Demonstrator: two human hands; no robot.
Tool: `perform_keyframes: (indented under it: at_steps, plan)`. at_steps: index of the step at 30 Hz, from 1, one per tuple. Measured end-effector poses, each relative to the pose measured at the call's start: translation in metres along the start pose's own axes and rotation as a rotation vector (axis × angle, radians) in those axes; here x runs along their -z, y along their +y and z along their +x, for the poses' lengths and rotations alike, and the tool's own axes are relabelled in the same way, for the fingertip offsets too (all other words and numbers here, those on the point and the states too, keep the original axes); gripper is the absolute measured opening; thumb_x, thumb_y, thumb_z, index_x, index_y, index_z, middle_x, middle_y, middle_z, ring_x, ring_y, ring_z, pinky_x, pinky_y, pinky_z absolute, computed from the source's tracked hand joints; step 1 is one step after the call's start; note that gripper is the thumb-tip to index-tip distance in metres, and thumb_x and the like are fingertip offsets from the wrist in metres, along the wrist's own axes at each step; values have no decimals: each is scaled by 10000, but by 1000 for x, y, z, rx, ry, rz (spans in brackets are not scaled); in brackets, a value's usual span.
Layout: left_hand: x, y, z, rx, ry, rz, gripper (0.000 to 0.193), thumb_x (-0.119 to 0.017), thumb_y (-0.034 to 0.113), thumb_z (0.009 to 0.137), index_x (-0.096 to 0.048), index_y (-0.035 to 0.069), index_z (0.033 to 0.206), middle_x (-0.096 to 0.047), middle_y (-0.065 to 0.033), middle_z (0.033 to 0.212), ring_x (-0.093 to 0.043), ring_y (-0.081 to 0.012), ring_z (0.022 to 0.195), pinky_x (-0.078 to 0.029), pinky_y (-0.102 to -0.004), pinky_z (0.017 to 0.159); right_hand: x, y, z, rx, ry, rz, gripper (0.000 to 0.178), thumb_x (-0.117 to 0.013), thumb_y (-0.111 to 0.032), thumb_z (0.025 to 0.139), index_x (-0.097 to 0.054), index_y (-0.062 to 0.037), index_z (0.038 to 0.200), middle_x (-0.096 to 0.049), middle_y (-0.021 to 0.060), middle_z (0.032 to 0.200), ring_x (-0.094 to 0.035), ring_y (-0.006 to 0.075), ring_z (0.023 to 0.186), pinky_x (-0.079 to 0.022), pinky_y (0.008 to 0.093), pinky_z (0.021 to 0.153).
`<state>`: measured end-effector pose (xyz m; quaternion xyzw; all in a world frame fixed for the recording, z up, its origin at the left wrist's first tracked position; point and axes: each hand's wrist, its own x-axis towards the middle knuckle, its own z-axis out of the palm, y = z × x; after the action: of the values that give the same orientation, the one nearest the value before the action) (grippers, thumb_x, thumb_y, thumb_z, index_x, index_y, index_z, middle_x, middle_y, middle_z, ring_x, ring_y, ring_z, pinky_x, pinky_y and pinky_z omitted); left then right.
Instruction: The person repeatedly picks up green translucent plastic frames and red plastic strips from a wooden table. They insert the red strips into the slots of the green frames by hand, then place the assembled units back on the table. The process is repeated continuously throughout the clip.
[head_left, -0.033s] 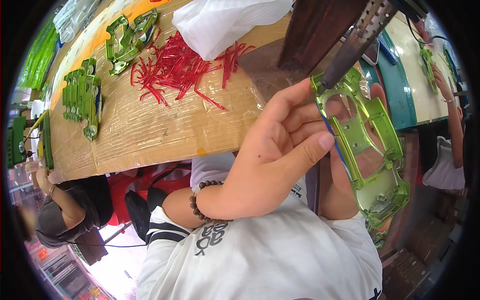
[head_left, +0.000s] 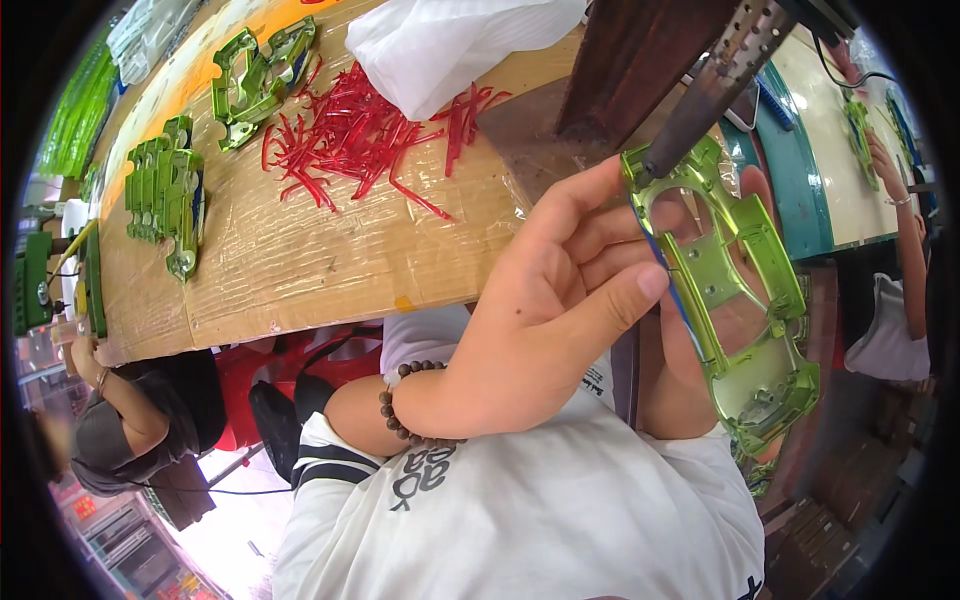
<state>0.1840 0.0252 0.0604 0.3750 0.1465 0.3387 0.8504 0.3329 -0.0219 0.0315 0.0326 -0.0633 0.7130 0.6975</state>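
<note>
A translucent green plastic frame (head_left: 712,272) with round and rectangular openings and a blue strip along one side is held up at the right, tilted. My left hand (head_left: 545,320), wearing a beaded bracelet, grips its left edge between thumb and fingers. My right hand (head_left: 676,352) supports the frame from behind and below, partly hidden; some of it shows through the openings. The end of a dark metal tube (head_left: 705,95), perforated higher up, meets or overlaps the frame's top corner; whether they touch I cannot tell.
On the cardboard-covered table (head_left: 330,265) lie red plastic strips (head_left: 350,130), more green frames (head_left: 165,195) and a white bag (head_left: 450,50). A rusty metal post (head_left: 630,70) stands beside the tube. Co-workers' arms (head_left: 130,415) show at left and right.
</note>
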Motion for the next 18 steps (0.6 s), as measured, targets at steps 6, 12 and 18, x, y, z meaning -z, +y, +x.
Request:
perform_keyframes:
  at_steps: [6, 12, 18]
  plan:
    - [-2, 3, -1, 2, -14, -28, 568, -498, -40, 876, -198, -5, 1357, -452, -164, 1231, -498, -179, 1080, -407, -291, 933, 5, 5, -15, 346, -17, -589, 496, -510, -210, 864, -345, -16, 1289, -502, 228, 1159, -523, 310, 1043, -458, 406, 884]
    - [-1, 1, 1, -1, -24, -32, 564, -497, -34, 879, -195, -6, 1355, -444, -162, 1231, -492, -181, 1088, -404, -296, 939, 8, 8, -20, 460, -6, -813, 627, -584, -87, 840, -239, -46, 1363, -453, 210, 1214, -472, 282, 1119, -426, 376, 947]
    - [-3, 0, 0, -10, -9, -25, 560, -496, -32, 880, -197, -7, 1353, -440, -157, 1230, -491, -176, 1082, -401, -296, 943, -7, 7, -19, 375, -31, -916, 659, -596, -108, 835, -214, -31, 1366, -470, 166, 1222, -468, 255, 1136, -384, 375, 983]
